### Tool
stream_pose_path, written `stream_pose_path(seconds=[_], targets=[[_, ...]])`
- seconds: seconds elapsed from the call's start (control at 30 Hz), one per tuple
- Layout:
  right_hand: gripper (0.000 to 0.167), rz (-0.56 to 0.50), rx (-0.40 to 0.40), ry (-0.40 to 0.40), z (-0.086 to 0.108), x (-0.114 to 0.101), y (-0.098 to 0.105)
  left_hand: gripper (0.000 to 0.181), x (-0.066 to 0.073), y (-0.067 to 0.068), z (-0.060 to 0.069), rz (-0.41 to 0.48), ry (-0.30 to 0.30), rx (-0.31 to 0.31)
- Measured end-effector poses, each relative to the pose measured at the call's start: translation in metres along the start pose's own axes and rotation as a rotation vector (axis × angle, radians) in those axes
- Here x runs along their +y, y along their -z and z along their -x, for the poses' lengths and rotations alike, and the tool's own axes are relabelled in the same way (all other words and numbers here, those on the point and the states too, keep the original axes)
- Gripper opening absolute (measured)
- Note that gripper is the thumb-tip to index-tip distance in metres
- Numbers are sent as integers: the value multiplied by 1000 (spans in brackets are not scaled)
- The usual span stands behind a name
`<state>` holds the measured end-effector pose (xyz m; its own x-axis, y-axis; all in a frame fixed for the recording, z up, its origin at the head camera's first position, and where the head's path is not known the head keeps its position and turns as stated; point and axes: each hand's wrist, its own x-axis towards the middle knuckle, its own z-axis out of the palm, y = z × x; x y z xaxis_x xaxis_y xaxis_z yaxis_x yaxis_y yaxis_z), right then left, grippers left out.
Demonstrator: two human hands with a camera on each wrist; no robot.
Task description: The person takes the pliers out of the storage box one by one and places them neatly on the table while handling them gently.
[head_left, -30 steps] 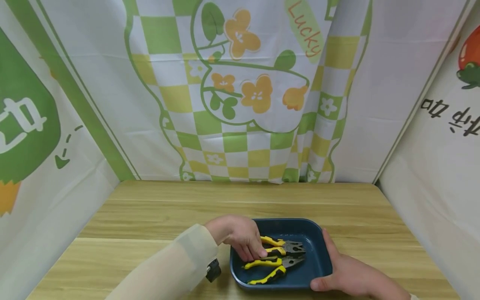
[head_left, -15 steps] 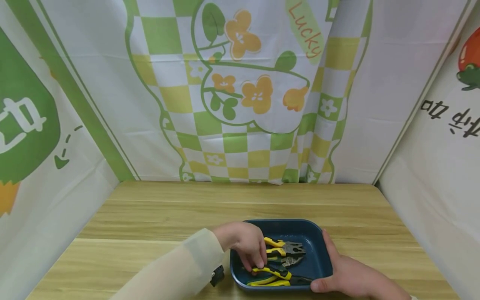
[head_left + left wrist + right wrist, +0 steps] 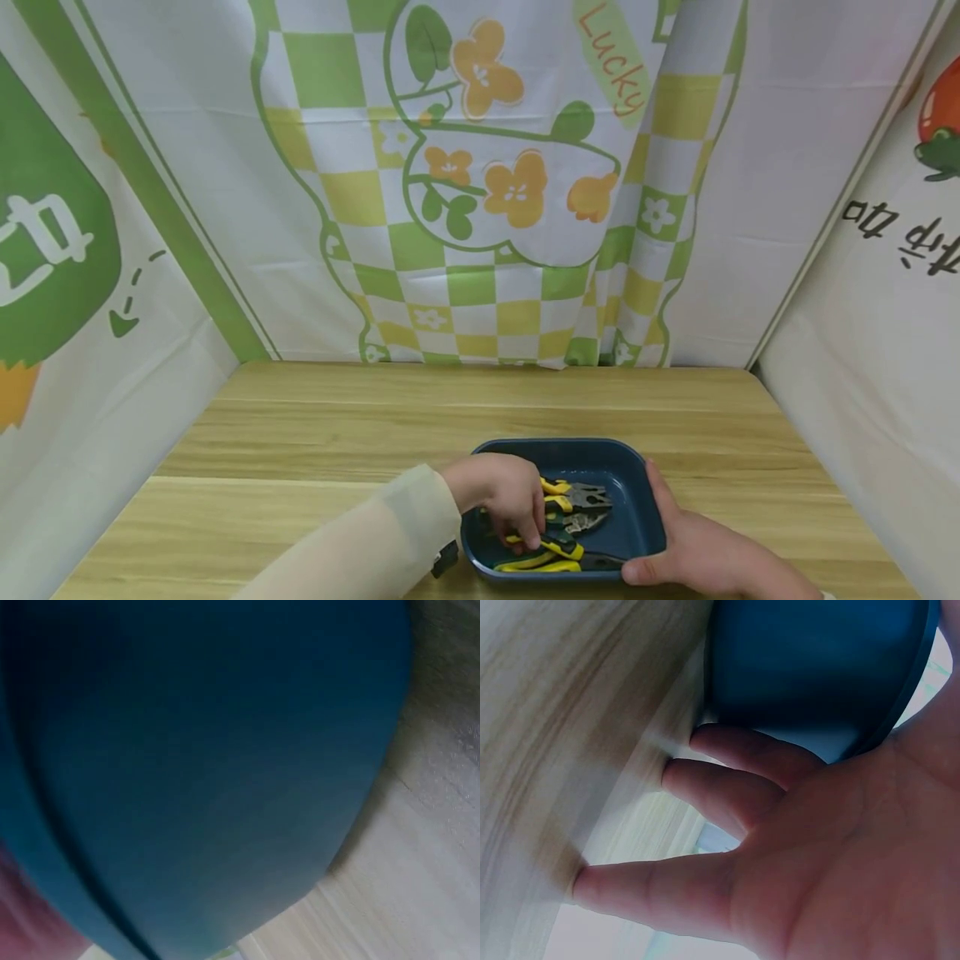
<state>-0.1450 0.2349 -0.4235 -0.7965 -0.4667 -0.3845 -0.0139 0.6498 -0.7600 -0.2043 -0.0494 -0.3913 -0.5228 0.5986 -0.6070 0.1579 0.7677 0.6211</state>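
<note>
In the head view a dark blue tray holds several pliers with yellow and black handles. Combination pliers lie at the back, another pair in the middle. Nearest me are pliers with a dark tapering nose. My left hand reaches in from the left, fingertips down at a yellow handle end; whether they pinch it is hidden. The left wrist view is mostly the tray's outer wall. My right hand braces the tray's right side, thumb at the near corner. Its fingers are straight in the right wrist view.
The tray stands near the front of a wood-grain table. A green and yellow checked cloth hangs behind it, and white printed sheets flank both sides. A dark buckle hangs at the left wrist.
My left hand has moved right and slightly nearer inside the tray. The front pliers have shifted toward the near wall, baring the dark nose. My right hand and the tray have stayed put.
</note>
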Motion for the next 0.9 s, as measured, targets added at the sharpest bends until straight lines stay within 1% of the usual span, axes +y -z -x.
stream_pose_path(seconds=[0.13, 0.23, 0.33, 0.4, 0.47, 0.63, 0.67, 0.8, 0.9], targets=[[130, -23, -2, -13, 0, -1, 0, 5, 3, -3, 1, -163, -54, 30], [130, -32, -3, -19, 0, -1, 0, 8, 4, -4, 1, -257, -84, 40], [130, -34, -3, -19, 0, -1, 0, 10, 4, -5, -1, -302, -104, 37], [130, -33, -5, -16, 0, -1, 0, 12, 2, -5, -1, -300, -106, 30], [129, -19, -6, -13, 0, -1, 0, 13, 0, -4, -3, -229, -92, 20], [129, 20, -5, -7, 1, -1, 0, 14, -6, -3, -4, 23, -48, 0], [129, 24, -4, -6, 1, -1, 0, 15, -7, -2, -4, 57, -43, -3], [129, 26, 0, -7, 0, 1, 0, 15, -8, 0, -3, 155, -34, -15], [129, 8, -3, -3, -2, 3, 1, 15, -8, 1, -2, 205, -39, -17]])
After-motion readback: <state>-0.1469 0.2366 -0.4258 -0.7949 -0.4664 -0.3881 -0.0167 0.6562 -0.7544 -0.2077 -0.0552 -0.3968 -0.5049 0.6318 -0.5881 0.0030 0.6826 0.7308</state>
